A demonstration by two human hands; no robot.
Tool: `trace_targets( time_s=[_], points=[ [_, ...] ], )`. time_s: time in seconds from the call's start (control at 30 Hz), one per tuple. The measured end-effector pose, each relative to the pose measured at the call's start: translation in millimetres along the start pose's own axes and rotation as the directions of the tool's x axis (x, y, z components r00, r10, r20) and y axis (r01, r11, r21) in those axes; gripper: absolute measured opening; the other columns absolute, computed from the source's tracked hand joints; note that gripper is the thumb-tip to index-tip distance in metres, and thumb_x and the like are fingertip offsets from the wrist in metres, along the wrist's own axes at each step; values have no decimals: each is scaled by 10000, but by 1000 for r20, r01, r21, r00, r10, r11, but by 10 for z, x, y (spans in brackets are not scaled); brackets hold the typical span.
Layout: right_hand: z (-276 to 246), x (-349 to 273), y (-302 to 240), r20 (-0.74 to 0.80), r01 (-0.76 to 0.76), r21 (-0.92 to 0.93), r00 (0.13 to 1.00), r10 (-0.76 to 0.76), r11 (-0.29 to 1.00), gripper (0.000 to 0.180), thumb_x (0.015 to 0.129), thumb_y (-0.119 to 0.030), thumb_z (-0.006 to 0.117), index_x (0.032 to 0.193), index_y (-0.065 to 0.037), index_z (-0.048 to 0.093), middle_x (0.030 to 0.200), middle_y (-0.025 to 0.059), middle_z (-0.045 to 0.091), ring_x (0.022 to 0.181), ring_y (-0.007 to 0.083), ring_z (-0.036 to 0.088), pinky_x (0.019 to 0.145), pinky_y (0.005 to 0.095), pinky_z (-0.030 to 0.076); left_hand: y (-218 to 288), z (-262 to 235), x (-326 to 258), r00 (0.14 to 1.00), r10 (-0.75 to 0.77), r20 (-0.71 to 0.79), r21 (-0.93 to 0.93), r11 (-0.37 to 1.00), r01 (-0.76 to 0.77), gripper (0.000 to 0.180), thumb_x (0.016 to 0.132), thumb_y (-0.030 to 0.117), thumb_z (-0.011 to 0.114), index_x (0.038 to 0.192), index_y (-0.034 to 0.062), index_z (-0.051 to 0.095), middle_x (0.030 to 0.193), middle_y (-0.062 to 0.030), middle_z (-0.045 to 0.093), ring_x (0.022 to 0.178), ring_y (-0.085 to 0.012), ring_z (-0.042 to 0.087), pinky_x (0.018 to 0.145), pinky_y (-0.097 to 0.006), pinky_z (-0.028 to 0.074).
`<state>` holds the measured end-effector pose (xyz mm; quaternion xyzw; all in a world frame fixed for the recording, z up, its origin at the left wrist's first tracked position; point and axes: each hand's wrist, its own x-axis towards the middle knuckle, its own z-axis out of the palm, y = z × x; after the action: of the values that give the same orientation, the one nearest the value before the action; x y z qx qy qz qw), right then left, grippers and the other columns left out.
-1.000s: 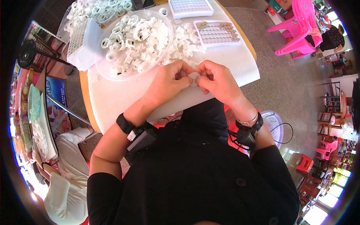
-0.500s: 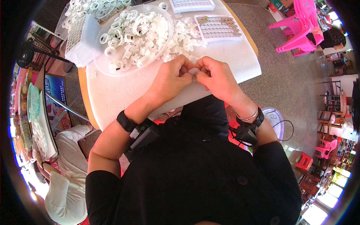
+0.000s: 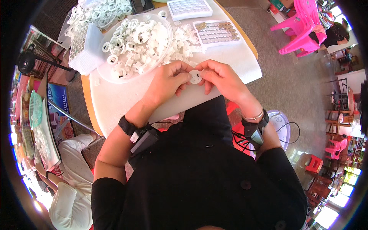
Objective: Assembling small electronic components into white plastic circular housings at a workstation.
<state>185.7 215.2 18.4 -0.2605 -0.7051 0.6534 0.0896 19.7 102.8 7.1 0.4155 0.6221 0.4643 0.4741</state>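
Observation:
A small round white plastic disc (image 3: 195,77) with dark slots is pinched between my two hands above the near part of the table. My left hand (image 3: 168,81) grips its left edge between thumb and fingertips. On the other side, my right hand (image 3: 219,79) pinches the right edge. Just beyond my hands, loose white plastic parts (image 3: 186,45) lie heaped on the white table cover (image 3: 126,94). A wide, clear round tray (image 3: 100,71) full of similar white parts stands to their left.
At the far side are a white tray (image 3: 199,43) partly filled with brownish round pieces and another white tray (image 3: 190,17). White slotted trays (image 3: 78,57) are stacked at the left. Pink chairs (image 3: 303,28) stand to the right. A person in white (image 3: 71,203) sits at the left.
My hands have drawn slightly apart, and the disc's slotted face now shows between them. The view has shifted a little.

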Motion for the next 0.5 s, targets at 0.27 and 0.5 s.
trace_targets(
  time_s=[0.27, 0.5],
  points=[
    [-72, 29, -130, -96, 111, -28, 989, -114, 993, 191, 840, -57, 567, 1016, 17, 579, 670, 18, 571, 494, 72, 513, 465, 219, 397, -5, 8, -97, 999, 12, -33, -176, 984, -17, 228, 955, 129, 492, 1118, -12, 567, 757, -31, 608, 559, -67, 525, 483, -205, 440],
    [-444, 1057, -856, -171, 290, -156, 934, -315, 944, 315, 837, -132, 599, 1101, 34, 549, 771, 44, 597, 597, 92, 556, 563, 242, 462, 18, 7, -103, 999, 28, 47, -200, 980, -18, 199, 942, 87, 506, 1097, -22, 567, 773, -34, 577, 592, -77, 530, 512, -211, 452]
  ],
)
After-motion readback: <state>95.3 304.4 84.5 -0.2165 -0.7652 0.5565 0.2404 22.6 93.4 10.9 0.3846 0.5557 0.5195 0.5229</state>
